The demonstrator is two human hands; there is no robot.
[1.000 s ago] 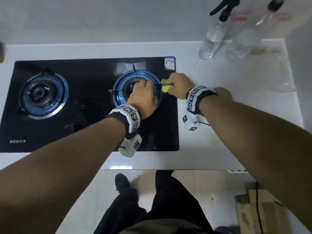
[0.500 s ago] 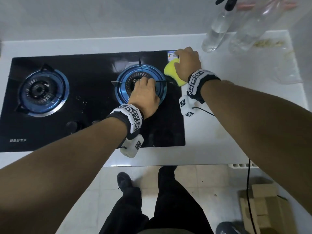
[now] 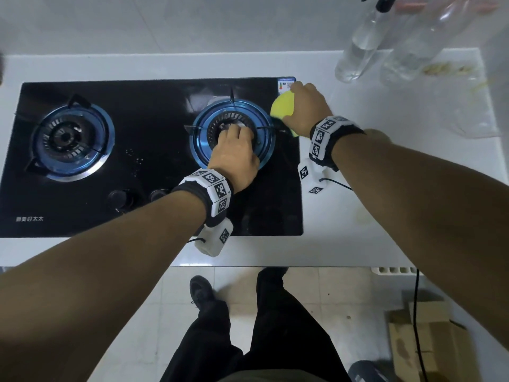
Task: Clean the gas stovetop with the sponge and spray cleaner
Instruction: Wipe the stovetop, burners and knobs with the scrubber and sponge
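Two hands work: the right hand (image 3: 305, 107), its grip around the yellow sponge (image 3: 282, 106), has shifted to the glass stovetop's (image 3: 154, 106) rear-right corner; the left hand (image 3: 234, 159) grips the right burner (image 3: 234, 125). Edge wiping proceeds.

Both forearms are bare, with no sleeves. Each wrist wears a black fabric band (image 3: 334, 144) faced with white square tiles printed with black coded markers (image 3: 216, 187). A white marker-printed box (image 3: 213, 239) with a thin black cable hangs under each band. Black trousers (image 3: 275, 334) and dark shoes (image 3: 201, 290) show below.
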